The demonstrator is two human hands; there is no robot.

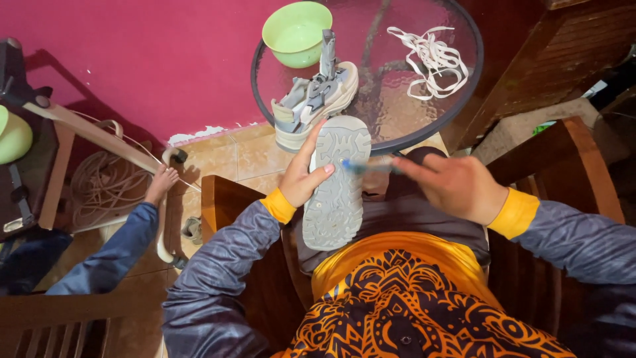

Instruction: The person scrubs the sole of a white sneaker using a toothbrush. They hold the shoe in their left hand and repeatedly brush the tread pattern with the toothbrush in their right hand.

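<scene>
Left hand (301, 179) clasps a grey shoe (335, 182) sole-up over the lap, just off the near edge of the glass table (464, 86). Right hand (457, 185) pinches a blue brush (368, 166), bristles on the sole. Risk, judged: one-sided hold, so hard strokes could twist the shoe loose.

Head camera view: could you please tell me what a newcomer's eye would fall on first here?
At centre, the left hand holds a grey shoe with its treaded sole up, while the right hand presses a blurred blue-handled brush against it. Behind, a round glass table carries the matching beige shoe, a lime-green plastic bowl and loose white laces.
</scene>
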